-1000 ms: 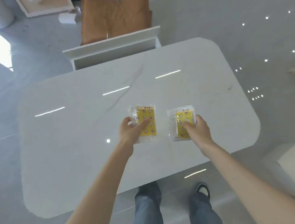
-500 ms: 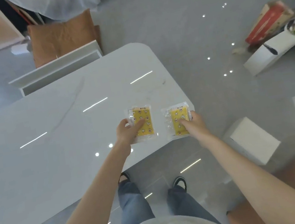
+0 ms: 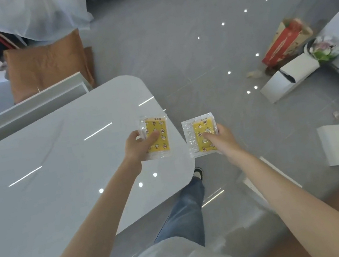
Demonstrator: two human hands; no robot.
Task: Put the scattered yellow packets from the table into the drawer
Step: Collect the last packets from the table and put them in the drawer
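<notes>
Two packets: left packet (image 3: 161, 133) pinched in left hand (image 3: 139, 147), right packet (image 3: 198, 131) in right hand (image 3: 221, 137).

A crumpled brown fabric cushion (image 3: 46, 68) lies on the glossy grey floor (image 3: 171, 38). A red cardboard carton (image 3: 284, 41) sits near a white cardboard box (image 3: 286, 79).

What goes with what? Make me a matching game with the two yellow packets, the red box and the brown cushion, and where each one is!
Things:
1. left packet, held by the left hand
2. right packet, held by the right hand
3. red box
4. brown cushion

Places:
A. lying on the grey floor, far right
B. above the white table, near its edge
C. beyond the table's far side
D. above the floor, just off the table

Pairs: 1-B, 2-D, 3-A, 4-C
</notes>
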